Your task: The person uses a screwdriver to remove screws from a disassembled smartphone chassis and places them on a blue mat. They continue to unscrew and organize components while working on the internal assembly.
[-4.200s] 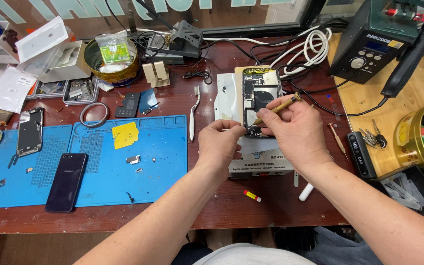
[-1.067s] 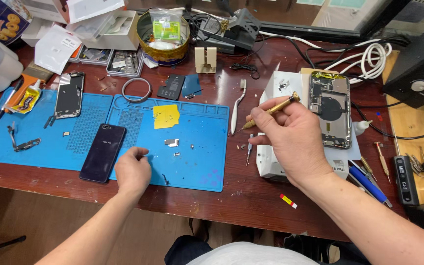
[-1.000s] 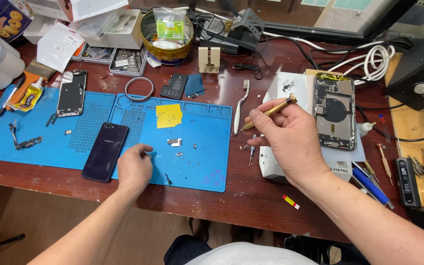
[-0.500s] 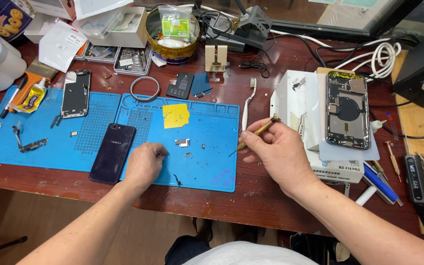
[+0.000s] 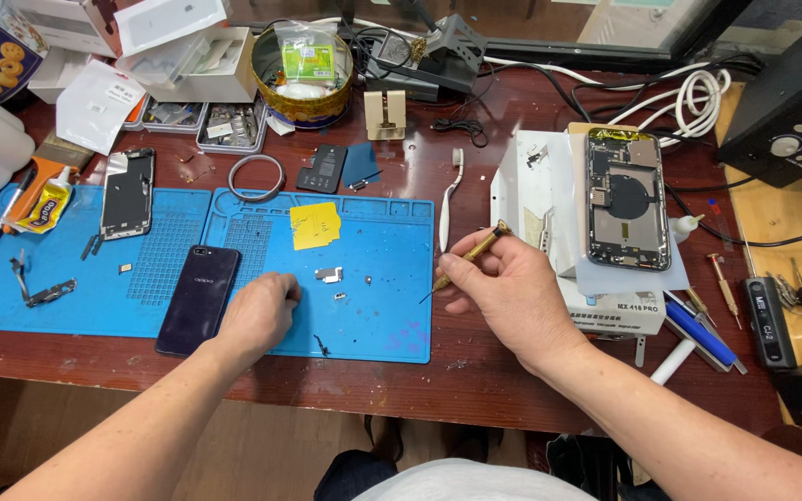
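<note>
Your left hand (image 5: 257, 314) rests curled on the blue mat (image 5: 382, 278) beside the dark phone (image 5: 199, 299), bare mat ahead. Your right hand (image 5: 503, 289) pinches a brass screwdriver (image 5: 464, 258), tip down over the mat's right edge.

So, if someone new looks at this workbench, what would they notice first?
Probably the big blue work mat on the left, where the left hand rests beside a dark phone. Next, the right hand at its right edge holding a brass screwdriver, and the opened phone on white boxes behind it.
</note>
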